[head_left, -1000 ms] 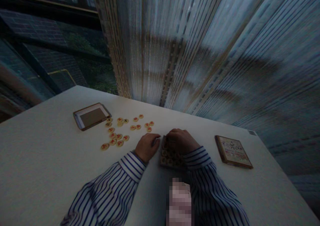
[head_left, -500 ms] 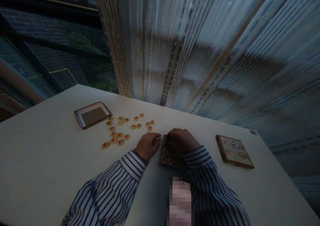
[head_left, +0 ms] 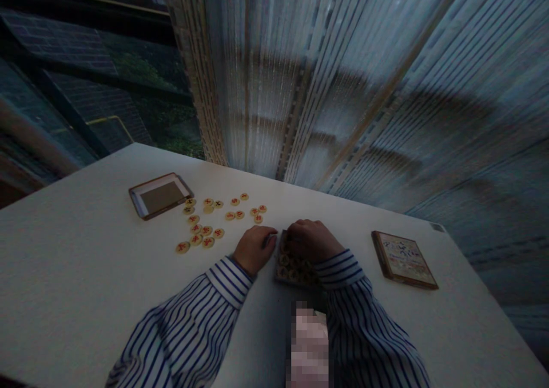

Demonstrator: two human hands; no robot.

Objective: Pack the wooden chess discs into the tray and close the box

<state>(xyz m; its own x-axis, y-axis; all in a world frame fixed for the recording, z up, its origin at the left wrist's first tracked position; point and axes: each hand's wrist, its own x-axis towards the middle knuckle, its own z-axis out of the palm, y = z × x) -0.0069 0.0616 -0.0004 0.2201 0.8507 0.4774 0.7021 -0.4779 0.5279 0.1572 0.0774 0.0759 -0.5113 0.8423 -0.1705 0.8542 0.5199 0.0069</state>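
A small dark box [head_left: 279, 279] stands in front of me, with round xiangqi pieces [head_left: 293, 274] set in rows inside it. My right hand [head_left: 315, 240] reaches over its far part, fingers curled down into it; the fingertips are hidden. Just left of the box, my left hand [head_left: 255, 251] rests near the rim with fingers and thumb drawn together. Whatever lies between them, if anything, I cannot make out. Loose xiangqi pieces [head_left: 206, 231], most with red characters and a few with dark ones, lie scattered flat on the table beyond my left hand.
A shallow open tray or lid [head_left: 141, 205] lies at the far left of the white table [head_left: 77, 251]. On the right is a flat box with a printed picture cover [head_left: 405, 259]. A string curtain [head_left: 274, 91] hangs behind the table, beside a window [head_left: 86, 79].
Hardly anything differs. The view shifts very slightly; both hands keep their places at the box, and the loose pieces lie as before.
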